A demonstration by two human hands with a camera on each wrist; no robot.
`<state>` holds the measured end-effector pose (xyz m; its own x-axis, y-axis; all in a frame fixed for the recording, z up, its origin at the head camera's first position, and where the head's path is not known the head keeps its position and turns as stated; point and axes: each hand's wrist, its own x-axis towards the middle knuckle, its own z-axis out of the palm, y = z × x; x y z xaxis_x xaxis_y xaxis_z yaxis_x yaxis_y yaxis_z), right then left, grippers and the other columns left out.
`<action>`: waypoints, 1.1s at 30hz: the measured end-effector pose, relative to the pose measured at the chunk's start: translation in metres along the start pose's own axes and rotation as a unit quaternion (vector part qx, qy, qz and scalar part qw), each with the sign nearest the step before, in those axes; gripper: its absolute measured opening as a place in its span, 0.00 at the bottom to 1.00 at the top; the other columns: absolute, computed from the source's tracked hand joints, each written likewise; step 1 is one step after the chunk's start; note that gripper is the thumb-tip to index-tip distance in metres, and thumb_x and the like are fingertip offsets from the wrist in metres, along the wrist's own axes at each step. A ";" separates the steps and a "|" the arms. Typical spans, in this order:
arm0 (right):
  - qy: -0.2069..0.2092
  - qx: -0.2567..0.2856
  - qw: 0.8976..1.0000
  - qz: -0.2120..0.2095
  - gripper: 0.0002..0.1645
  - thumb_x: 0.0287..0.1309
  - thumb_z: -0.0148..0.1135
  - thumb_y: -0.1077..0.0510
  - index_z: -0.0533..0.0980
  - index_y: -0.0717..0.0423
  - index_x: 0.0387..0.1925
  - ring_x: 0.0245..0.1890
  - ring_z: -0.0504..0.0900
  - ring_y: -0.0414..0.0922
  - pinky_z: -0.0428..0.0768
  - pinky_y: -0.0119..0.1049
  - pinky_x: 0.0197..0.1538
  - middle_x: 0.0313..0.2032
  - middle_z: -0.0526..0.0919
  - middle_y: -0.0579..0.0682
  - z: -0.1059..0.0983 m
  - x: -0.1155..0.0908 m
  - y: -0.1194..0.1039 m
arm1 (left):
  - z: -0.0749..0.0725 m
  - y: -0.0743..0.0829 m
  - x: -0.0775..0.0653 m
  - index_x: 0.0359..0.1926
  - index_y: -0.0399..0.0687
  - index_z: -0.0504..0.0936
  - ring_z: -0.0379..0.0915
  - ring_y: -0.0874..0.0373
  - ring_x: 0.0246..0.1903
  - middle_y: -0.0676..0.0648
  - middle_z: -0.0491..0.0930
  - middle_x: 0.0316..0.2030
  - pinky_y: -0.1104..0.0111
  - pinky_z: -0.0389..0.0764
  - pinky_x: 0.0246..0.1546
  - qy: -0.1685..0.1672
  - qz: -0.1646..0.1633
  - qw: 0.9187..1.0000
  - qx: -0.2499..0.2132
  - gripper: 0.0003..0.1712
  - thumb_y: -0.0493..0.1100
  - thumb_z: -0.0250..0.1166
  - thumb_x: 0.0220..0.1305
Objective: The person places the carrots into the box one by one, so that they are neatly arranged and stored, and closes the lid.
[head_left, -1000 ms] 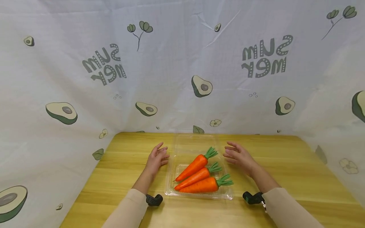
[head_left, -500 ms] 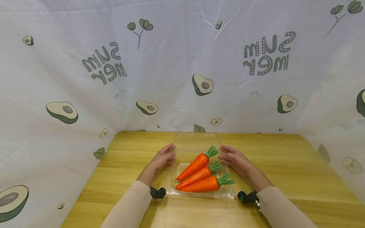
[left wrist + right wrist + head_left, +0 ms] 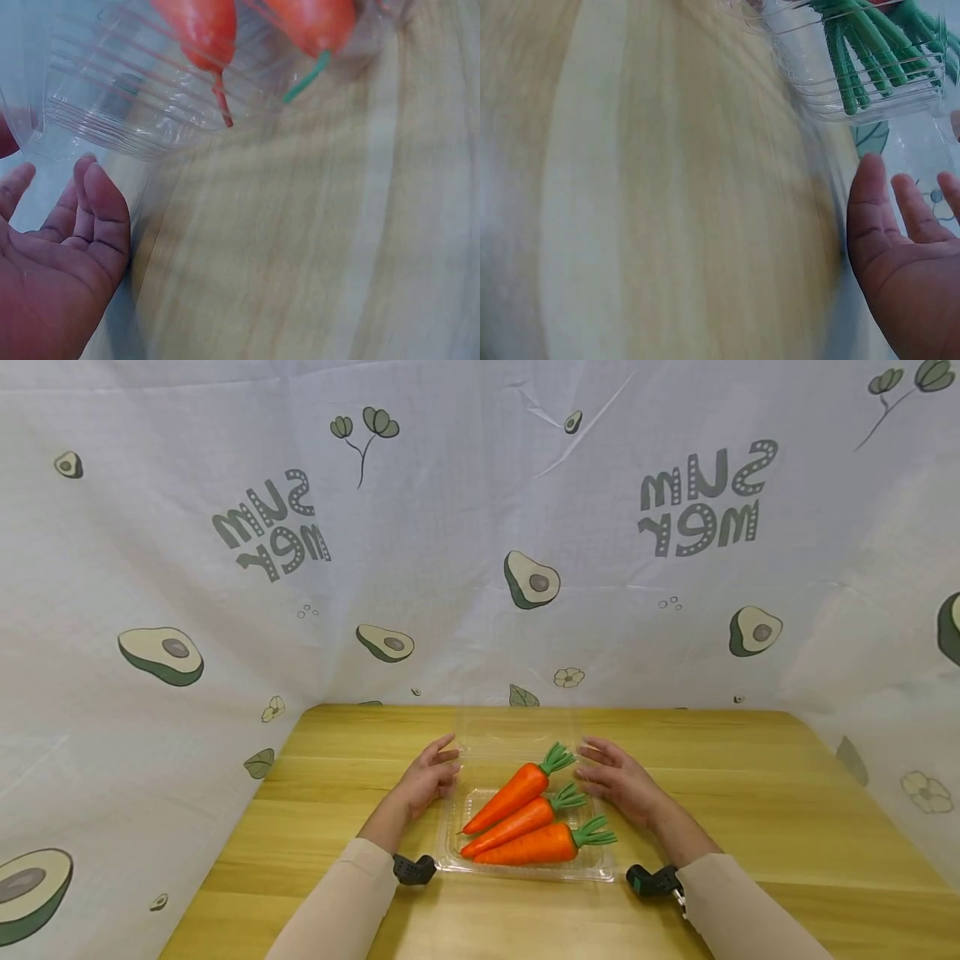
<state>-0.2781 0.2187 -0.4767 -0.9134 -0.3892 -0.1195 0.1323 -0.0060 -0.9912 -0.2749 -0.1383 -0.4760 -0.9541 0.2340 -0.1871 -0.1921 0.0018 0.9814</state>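
Three carrots [image 3: 525, 822] lying side by side in clear clamshell tray [image 3: 525, 868], greens pointing right and away, tips toward near-left corner. Tray at table [image 3: 750, 777] centre, near front edge. Hinged lid [image 3: 517, 731] raised behind tray, transparent, outline hard to trace against printed cloth backdrop [image 3: 480, 527].

Left hand [image 3: 426, 777] just beside lid's left edge, fingers straight and loosely spread, palm inward, gripping nothing; contact with plastic cannot be told from head view. Left wrist view: fingers [image 3: 101, 210] extended near ribbed tray wall [image 3: 112, 112], apart from it. Right hand [image 3: 618, 777] mirrored at lid's right edge, fingers likewise extended, holding nothing; right wrist view shows fingers [image 3: 870, 217] below tray corner with carrot greens [image 3: 862, 45] behind plastic.

Handling judgement: thin-walled plastic, light, flexible, likely slick and prone to buckling or springing back; load of carrots gives base some anchoring. Best hold judged at lid's two side rims, flat-fingered pressure from both sides, not on ribbed walls. Greens stand close to right rim, possible snag.

Open table well clear to left and right of tray; backdrop close behind, little room there. Black wrist mounts [image 3: 414, 868] near tray's front corners.
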 end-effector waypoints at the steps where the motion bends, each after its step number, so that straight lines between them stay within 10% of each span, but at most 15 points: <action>1: 0.006 -0.002 1.000 -0.003 0.46 0.72 0.55 0.62 0.42 0.62 0.80 0.49 0.83 0.33 0.83 0.28 0.52 0.78 0.47 0.72 0.001 0.000 0.000 | 0.000 0.000 0.000 0.81 0.48 0.52 0.65 0.61 0.32 0.31 0.61 0.72 0.73 0.72 0.32 0.008 0.000 1.000 0.000 0.39 0.34 0.55 0.73; 12: 0.032 -0.045 0.998 -0.022 0.40 0.72 0.55 0.62 0.50 0.54 0.79 0.40 0.77 0.36 0.78 0.30 0.41 0.72 0.60 0.73 0.004 -0.005 -0.004 | 0.003 -0.002 -0.004 0.78 0.57 0.60 0.61 0.59 0.23 0.40 0.72 0.54 0.72 0.64 0.23 0.061 0.028 0.997 0.033 0.37 0.36 0.60 0.72; 21: 0.033 -0.025 0.999 -0.026 0.35 0.73 0.56 0.63 0.57 0.47 0.75 0.36 0.78 0.35 0.80 0.27 0.39 0.54 0.77 0.38 0.003 -0.008 0.000 | 0.006 -0.005 -0.005 0.73 0.53 0.65 0.60 0.60 0.20 0.43 0.72 0.50 0.74 0.63 0.19 0.069 0.051 0.996 0.014 0.32 0.34 0.61 0.72; 33: 0.022 0.021 0.998 -0.048 0.21 0.73 0.55 0.64 0.67 0.45 0.62 0.35 0.79 0.35 0.82 0.25 0.41 0.53 0.79 0.39 0.003 -0.011 -0.001 | 0.009 -0.004 -0.005 0.65 0.44 0.67 0.63 0.62 0.21 0.35 0.74 0.55 0.75 0.65 0.19 0.077 0.075 0.994 0.014 0.23 0.31 0.59 0.72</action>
<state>-0.2670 0.2205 -0.4746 -0.9383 -0.3449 -0.0267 0.0578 -0.0802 -0.9951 -0.2669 -0.1311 -0.4786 -0.9958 0.0823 -0.0411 -0.0407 0.0065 0.9992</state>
